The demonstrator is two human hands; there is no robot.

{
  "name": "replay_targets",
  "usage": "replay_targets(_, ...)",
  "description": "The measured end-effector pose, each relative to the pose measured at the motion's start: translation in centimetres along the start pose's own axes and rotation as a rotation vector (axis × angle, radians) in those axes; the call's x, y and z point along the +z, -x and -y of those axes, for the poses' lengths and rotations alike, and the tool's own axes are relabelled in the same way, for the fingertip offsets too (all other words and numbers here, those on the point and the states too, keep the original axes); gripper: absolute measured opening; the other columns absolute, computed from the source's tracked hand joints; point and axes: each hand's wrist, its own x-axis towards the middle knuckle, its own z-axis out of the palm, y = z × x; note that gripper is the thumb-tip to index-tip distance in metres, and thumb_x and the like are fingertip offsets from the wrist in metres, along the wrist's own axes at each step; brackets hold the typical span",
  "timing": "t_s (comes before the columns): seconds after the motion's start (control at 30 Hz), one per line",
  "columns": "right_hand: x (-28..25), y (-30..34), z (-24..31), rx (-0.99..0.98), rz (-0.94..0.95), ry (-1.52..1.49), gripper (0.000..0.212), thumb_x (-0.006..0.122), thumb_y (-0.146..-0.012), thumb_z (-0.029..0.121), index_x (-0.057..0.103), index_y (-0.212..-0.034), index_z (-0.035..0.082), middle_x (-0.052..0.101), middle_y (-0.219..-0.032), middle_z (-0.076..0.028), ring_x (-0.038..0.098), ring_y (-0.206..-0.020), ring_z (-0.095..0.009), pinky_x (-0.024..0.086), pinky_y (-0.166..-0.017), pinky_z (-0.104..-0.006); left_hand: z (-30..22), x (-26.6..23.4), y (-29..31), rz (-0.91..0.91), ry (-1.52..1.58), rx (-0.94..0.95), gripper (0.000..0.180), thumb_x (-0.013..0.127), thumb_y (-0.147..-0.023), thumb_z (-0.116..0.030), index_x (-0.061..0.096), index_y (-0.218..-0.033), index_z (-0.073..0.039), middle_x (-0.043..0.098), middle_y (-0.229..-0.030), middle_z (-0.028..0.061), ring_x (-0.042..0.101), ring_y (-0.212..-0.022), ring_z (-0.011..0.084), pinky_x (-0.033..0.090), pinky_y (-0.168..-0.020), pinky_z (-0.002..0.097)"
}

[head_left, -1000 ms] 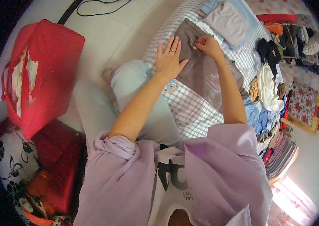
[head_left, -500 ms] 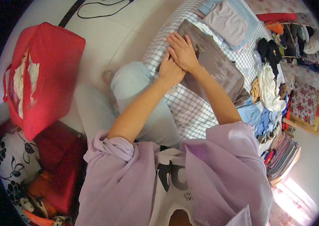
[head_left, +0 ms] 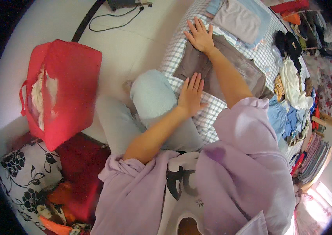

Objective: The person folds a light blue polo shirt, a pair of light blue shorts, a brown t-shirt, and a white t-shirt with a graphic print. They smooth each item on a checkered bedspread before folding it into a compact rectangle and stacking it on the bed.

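Note:
A brownish-grey folded garment [head_left: 234, 64] lies flat on the checked bed cover [head_left: 172, 49]; its exact kind is hard to make out. My right hand [head_left: 200, 38] rests at the garment's far left corner, fingers spread. Nearer to me, my left hand [head_left: 191, 96] lies with straight fingers on the garment's near edge, its palm over the checked cloth. Neither hand grips anything. Beyond the garment sits a folded stack, with a light grey cloth [head_left: 238, 19] on top of a pale blue one [head_left: 263, 33].
A red fabric storage bag [head_left: 73, 78] stands on the floor at left, beside a floral cushion [head_left: 32, 168]. Loose clothes [head_left: 291, 86] are heaped on the bed's right side, near a stack of folded clothes [head_left: 313, 156]. A black cable [head_left: 115, 27] lies on the floor.
My hands, one over the other before, have parted. The right moved to the far corner, the left back to the near edge. The view has shifted slightly.

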Motion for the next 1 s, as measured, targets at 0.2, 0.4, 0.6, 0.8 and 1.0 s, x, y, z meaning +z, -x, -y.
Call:
replay_targets(0.2,-5.1,4.4,1.1,0.292,-0.250,-0.199,0.056,0.033,-0.078,0.047,0.024,-0.124,0.015,0.013,-0.131,-0.011,0.012,-0.120,-0.028,0.003,-0.088,-0.0587,2.6,-2.5,-0.9,-0.395,0.372,-0.434,0.045,0.053,-0.068,-0.021,0.041,-0.106,0.000,0.036,-0.113,0.0184,0.034,-0.104,0.0321,0.028,-0.085,0.0428)
replay_targets(0.4,-6.1,13.5,1.9,0.235,0.087,0.056,0.055,0.036,-0.078,0.043,0.024,-0.123,0.013,0.015,-0.130,-0.011,0.014,-0.120,-0.026,0.008,-0.090,-0.0548,4.0,-2.0,-2.3,-0.317,0.407,-0.662,0.045,0.055,-0.064,-0.016,0.042,-0.105,-0.001,0.041,-0.107,0.0186,0.039,-0.098,0.0315,0.032,-0.080,0.0427)
replay_targets(0.6,-6.2,18.0,3.5,0.505,0.011,-0.053,0.055,0.035,-0.079,0.041,0.027,-0.121,0.007,0.017,-0.129,-0.014,0.015,-0.120,-0.025,0.011,-0.092,-0.0503,3.7,-0.7,-2.6,-0.435,0.260,-0.562,0.052,0.052,-0.068,-0.023,0.036,-0.113,-0.001,0.030,-0.120,0.0183,0.030,-0.110,0.0307,0.023,-0.088,0.0444)
replay_targets(0.8,-9.4,24.4,3.3,0.824,-0.523,-0.326,0.043,0.051,-0.067,0.009,0.037,-0.105,-0.004,0.030,-0.115,-0.023,0.029,-0.106,-0.034,0.019,-0.091,-0.0414,-1.9,0.4,-4.0,-0.261,-0.040,-0.023,0.058,0.047,-0.074,-0.032,0.029,-0.118,0.000,0.020,-0.128,0.0154,0.014,-0.120,0.0273,0.011,-0.092,0.0495)
replay_targets(1.0,-11.0,29.5,-3.0,1.277,-0.927,-0.206,0.045,0.051,-0.065,0.007,0.034,-0.104,-0.009,0.035,-0.107,-0.024,0.031,-0.104,-0.035,0.023,-0.090,-0.0385,-10.9,3.3,-6.0,-0.005,0.106,0.309,0.058,0.049,-0.073,-0.033,0.029,-0.119,-0.003,0.021,-0.128,0.0129,0.016,-0.119,0.0240,0.014,-0.094,0.0455)
